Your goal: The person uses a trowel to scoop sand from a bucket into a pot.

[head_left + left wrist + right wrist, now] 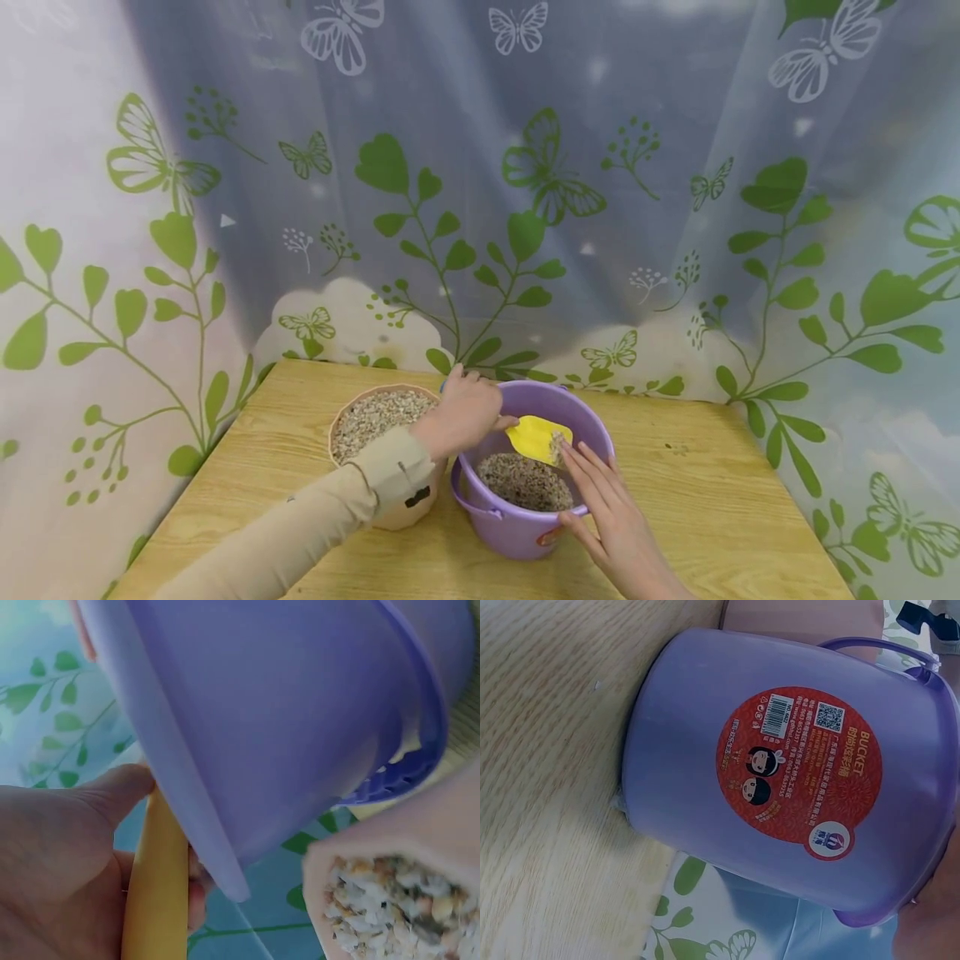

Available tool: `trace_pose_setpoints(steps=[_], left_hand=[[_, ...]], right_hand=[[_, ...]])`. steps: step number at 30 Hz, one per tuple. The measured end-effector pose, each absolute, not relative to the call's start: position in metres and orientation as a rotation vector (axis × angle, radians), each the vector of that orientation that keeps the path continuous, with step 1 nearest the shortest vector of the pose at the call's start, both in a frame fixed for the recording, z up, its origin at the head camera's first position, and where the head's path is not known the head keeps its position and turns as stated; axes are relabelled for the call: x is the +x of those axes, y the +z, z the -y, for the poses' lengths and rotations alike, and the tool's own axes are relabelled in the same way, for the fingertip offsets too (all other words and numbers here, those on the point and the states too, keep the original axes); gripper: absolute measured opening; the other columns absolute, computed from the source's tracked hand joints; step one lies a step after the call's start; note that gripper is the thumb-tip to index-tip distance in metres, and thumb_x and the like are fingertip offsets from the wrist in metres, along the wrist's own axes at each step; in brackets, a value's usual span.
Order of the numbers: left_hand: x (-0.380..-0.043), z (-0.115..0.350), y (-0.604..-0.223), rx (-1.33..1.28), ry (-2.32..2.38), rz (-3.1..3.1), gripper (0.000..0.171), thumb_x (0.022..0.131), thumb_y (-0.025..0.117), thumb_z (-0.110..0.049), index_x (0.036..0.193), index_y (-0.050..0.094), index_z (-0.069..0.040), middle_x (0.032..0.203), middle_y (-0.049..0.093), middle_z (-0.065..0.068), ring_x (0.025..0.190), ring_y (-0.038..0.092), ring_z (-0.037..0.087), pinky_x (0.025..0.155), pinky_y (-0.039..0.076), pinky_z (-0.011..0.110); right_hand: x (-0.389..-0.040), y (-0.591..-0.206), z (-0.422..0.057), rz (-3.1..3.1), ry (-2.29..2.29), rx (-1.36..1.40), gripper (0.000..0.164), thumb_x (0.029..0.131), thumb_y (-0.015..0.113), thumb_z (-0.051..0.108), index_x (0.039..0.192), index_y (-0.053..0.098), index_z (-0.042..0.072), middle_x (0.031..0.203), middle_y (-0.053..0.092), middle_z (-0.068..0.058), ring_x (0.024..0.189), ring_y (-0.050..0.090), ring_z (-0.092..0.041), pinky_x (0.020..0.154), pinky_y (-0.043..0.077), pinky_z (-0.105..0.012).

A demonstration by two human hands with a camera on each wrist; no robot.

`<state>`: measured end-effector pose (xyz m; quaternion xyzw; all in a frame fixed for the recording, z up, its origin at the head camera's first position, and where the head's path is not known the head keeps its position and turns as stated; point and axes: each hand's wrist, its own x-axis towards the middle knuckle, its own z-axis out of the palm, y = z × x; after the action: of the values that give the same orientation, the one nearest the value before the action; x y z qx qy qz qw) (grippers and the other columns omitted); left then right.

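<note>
My left hand (465,412) grips the handle of a yellow shovel (534,437). The shovel's blade tilts inside a purple bucket (513,533), with a little gravel near its tip. Coarse gravel (525,483) covers the bucket's bottom. In the left wrist view, the yellow handle (156,885) lies across the palm beside the bucket's rim (187,772). My right hand (611,521) is at the bucket's right rim, fingers extended close to the blade tip; whether they touch it I cannot tell. Only a bit of this hand (934,915) shows in the right wrist view.
A pale pink container (397,517) full of gravel stands left of the bucket, partly behind my left arm. The bucket's handle (472,504) hangs down on its left side. Both stand on a wooden table (712,500) with a leaf-and-butterfly curtain (465,208) behind it.
</note>
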<state>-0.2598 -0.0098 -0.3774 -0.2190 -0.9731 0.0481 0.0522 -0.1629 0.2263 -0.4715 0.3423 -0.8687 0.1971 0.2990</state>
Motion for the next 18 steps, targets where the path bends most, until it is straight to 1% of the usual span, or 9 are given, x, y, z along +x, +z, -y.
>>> trace_pose_setpoints(steps=[3,4,6,8,10,11,13,14,18], left_hand=[[-0.254,0.013,-0.376,-0.648,0.060,2.943,0.053,0.096,0.054,-0.062,0.098,0.078,-0.014,0.115,0.074,0.006,0.112,0.064,0.027,0.110,0.036,0.051],[-0.252,0.014,-0.376,-0.648,0.047,2.932,0.053,0.096,0.055,-0.061,0.097,0.077,-0.014,0.113,0.074,0.006,0.111,0.065,0.027,0.110,0.037,0.051],[-0.247,0.015,-0.377,-0.640,0.028,2.911,0.052,0.097,0.055,-0.060,0.093,0.076,-0.014,0.107,0.075,0.005,0.104,0.067,0.026,0.105,0.040,0.048],[-0.243,0.016,-0.378,-0.621,0.025,2.882,0.051,0.096,0.056,-0.060,0.083,0.073,-0.014,0.095,0.074,0.002,0.092,0.067,0.022,0.096,0.043,0.042],[-0.239,0.017,-0.380,-0.596,0.049,2.847,0.052,0.095,0.057,-0.061,0.071,0.065,-0.015,0.079,0.069,-0.002,0.077,0.060,0.017,0.084,0.041,0.036],[-0.238,0.018,-0.380,-0.579,0.060,2.830,0.054,0.095,0.057,-0.061,0.066,0.061,-0.016,0.073,0.065,-0.003,0.072,0.056,0.015,0.080,0.040,0.034],[-0.235,0.019,-0.380,-0.546,0.090,2.805,0.058,0.094,0.057,-0.062,0.059,0.052,-0.017,0.064,0.056,-0.005,0.064,0.048,0.013,0.076,0.038,0.032],[-0.233,0.020,-0.381,-0.530,0.103,2.799,0.059,0.094,0.057,-0.063,0.057,0.049,-0.017,0.061,0.052,-0.005,0.062,0.045,0.013,0.074,0.036,0.032],[-0.226,0.024,-0.381,-0.463,0.146,2.812,0.062,0.093,0.057,-0.065,0.056,0.045,-0.017,0.059,0.043,-0.005,0.059,0.037,0.012,0.070,0.032,0.030]], right_hand=[[-0.163,-0.471,-0.227,2.320,0.523,0.909,0.064,0.106,0.044,0.046,0.152,0.043,0.002,0.154,0.046,-0.015,0.143,0.039,-0.036,0.125,0.006,-0.039],[-0.163,-0.471,-0.227,2.325,0.523,0.909,0.063,0.106,0.046,0.045,0.152,0.042,0.002,0.154,0.046,-0.015,0.144,0.039,-0.036,0.125,0.006,-0.039],[-0.162,-0.471,-0.228,2.336,0.521,0.907,0.063,0.105,0.049,0.043,0.152,0.042,0.002,0.155,0.045,-0.014,0.145,0.038,-0.035,0.125,0.005,-0.038],[-0.162,-0.471,-0.228,2.341,0.518,0.906,0.063,0.104,0.052,0.040,0.152,0.042,0.002,0.155,0.045,-0.014,0.145,0.037,-0.034,0.125,0.005,-0.037],[-0.162,-0.471,-0.228,2.348,0.516,0.905,0.063,0.103,0.055,0.039,0.153,0.041,0.003,0.156,0.045,-0.013,0.145,0.037,-0.034,0.125,0.005,-0.037],[-0.162,-0.471,-0.229,2.353,0.517,0.905,0.063,0.102,0.057,0.037,0.153,0.041,0.003,0.156,0.044,-0.013,0.145,0.037,-0.034,0.125,0.005,-0.037],[-0.162,-0.471,-0.229,2.354,0.515,0.905,0.064,0.102,0.056,0.037,0.154,0.040,0.004,0.157,0.044,-0.012,0.146,0.036,-0.033,0.125,0.006,-0.037],[-0.162,-0.471,-0.229,2.359,0.518,0.908,0.064,0.102,0.056,0.038,0.154,0.040,0.004,0.157,0.043,-0.012,0.148,0.034,-0.031,0.125,0.006,-0.037],[-0.162,-0.471,-0.230,2.355,0.501,0.913,0.065,0.106,0.046,0.045,0.153,0.040,0.003,0.160,0.039,-0.009,0.151,0.030,-0.025,0.125,0.008,-0.037]])
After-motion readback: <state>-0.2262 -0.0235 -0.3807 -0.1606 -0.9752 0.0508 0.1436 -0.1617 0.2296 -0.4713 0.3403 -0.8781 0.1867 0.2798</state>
